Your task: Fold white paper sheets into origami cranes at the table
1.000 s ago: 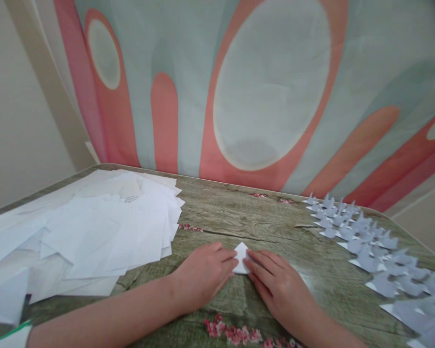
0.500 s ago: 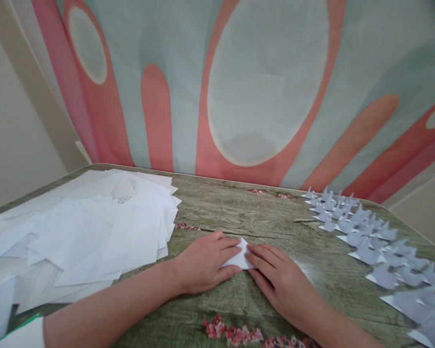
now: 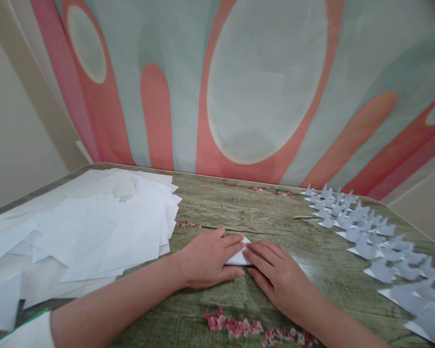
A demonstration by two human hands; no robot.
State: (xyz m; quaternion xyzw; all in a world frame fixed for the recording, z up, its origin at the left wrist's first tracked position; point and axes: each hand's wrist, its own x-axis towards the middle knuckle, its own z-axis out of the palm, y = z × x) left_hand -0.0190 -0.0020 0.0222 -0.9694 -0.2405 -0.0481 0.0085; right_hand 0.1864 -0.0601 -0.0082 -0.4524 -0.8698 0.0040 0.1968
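Note:
A small piece of white folded paper (image 3: 238, 259) lies on the table between my two hands, with a pointed corner at the top and a straight lower edge. My left hand (image 3: 208, 258) presses its outstretched fingers onto the paper's upper left side, while the thumb rests just below the lower edge. From the other side, my right hand (image 3: 275, 273) pins the right part with its fingertips, its thumb tucked near the bottom right corner. Both hands cover much of the paper, so its full outline is hidden.
A spread pile of white paper sheets (image 3: 90, 232) covers the table's left side. Rows of folded white paper figures (image 3: 366, 246) stand along the right. The wood-patterned table (image 3: 221, 203) carries printed pink flowers and meets a patterned wall hanging (image 3: 264, 82) at the back.
My left thumb has slid off the paper to below its lower edge. The paper's top corner has turned slightly right, and the right hand has barely moved.

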